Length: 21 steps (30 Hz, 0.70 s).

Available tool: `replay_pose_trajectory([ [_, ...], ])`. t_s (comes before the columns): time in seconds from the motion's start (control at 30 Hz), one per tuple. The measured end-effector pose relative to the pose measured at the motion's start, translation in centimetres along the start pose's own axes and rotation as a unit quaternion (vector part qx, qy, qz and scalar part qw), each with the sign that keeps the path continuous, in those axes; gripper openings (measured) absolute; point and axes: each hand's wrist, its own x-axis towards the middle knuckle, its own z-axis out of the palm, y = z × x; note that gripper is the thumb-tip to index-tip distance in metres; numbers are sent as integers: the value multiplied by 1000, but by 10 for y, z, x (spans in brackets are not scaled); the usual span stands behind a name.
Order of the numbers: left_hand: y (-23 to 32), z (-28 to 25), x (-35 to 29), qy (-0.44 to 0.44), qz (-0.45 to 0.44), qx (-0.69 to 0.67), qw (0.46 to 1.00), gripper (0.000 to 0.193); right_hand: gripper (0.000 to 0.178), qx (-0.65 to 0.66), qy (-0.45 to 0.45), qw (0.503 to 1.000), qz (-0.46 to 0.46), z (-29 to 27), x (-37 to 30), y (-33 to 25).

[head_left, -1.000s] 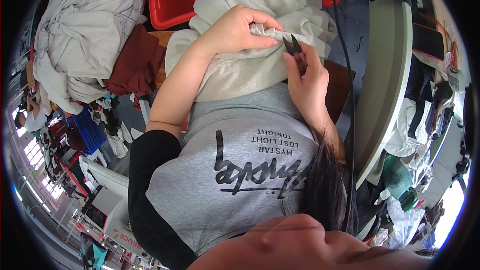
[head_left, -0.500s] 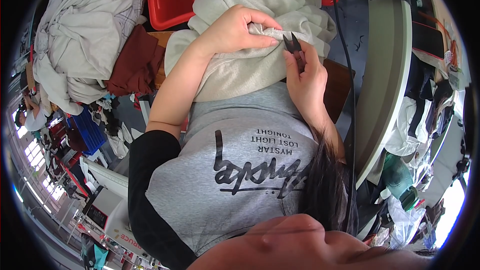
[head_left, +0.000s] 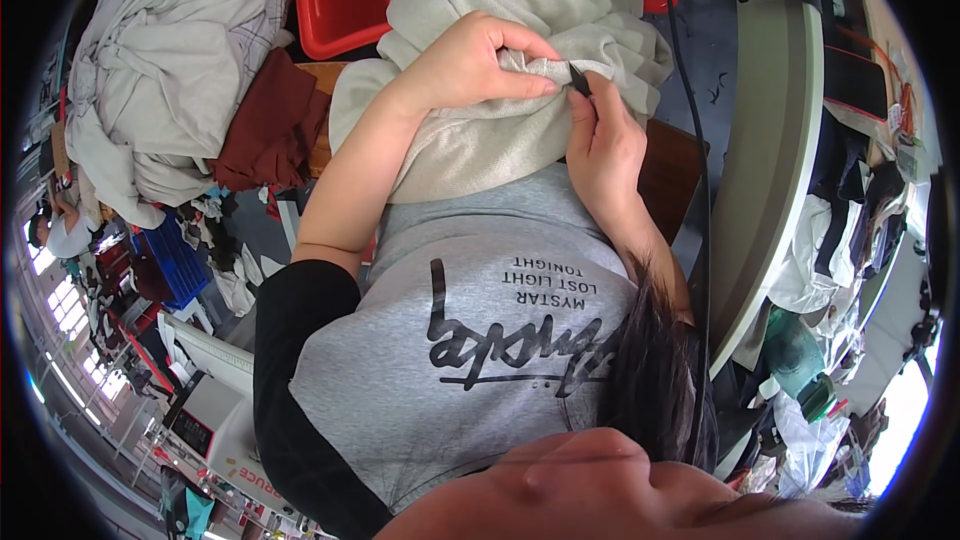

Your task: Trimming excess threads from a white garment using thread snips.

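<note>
Left hand: your left hand (head_left: 465, 60) pinches a gathered fold of the pale cloth (head_left: 480, 145) between the thumb and the fingers; so this grip is closed on the fabric.
Right hand: your right hand (head_left: 608, 145) grasps the black snips (head_left: 581, 80), with thumb and index finger around them. Only the pointed end is seen, because the fingers cover the rest; whether the blades are apart, I cannot tell.
Snips' tip: it is just beside the fold, near your left thumb; if it touches the fabric, I cannot say.
Pale cloth: it lies over your lap in many folds, against your grey shirt (head_left: 460, 310), and its upper part reaches up beside the red bin (head_left: 340, 0).
On your left: a big heap of light fabric (head_left: 180, 70), with a dark red cloth (head_left: 262, 130) at its side; below is a blue crate (head_left: 175, 265), and farther away a co-worker (head_left: 70, 232).
On your right: a black cable (head_left: 702, 200) runs down near the curved edge of a grey table (head_left: 770, 170); beyond it lies a green bottle (head_left: 795, 355) among bags and scraps.
</note>
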Motion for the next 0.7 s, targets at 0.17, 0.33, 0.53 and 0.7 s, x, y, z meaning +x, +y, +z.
replay_pose_trajectory([
  [0.17,1,-1,0,0,-17,-4,1000,30,24,73,-25,996,47,-5,-1,-3],
  [0.33,2,-2,-3,2,-18,6,1000,30,27,41,-27,998,33,-4,-3,-5],
  [0.53,0,-2,-1,-3,-8,-8,1000,30,28,24,-24,999,32,-5,-2,-7],
  [0.7,-1,-3,-1,-5,-18,2,1000,29,27,22,-23,999,31,-4,-1,-6],
])
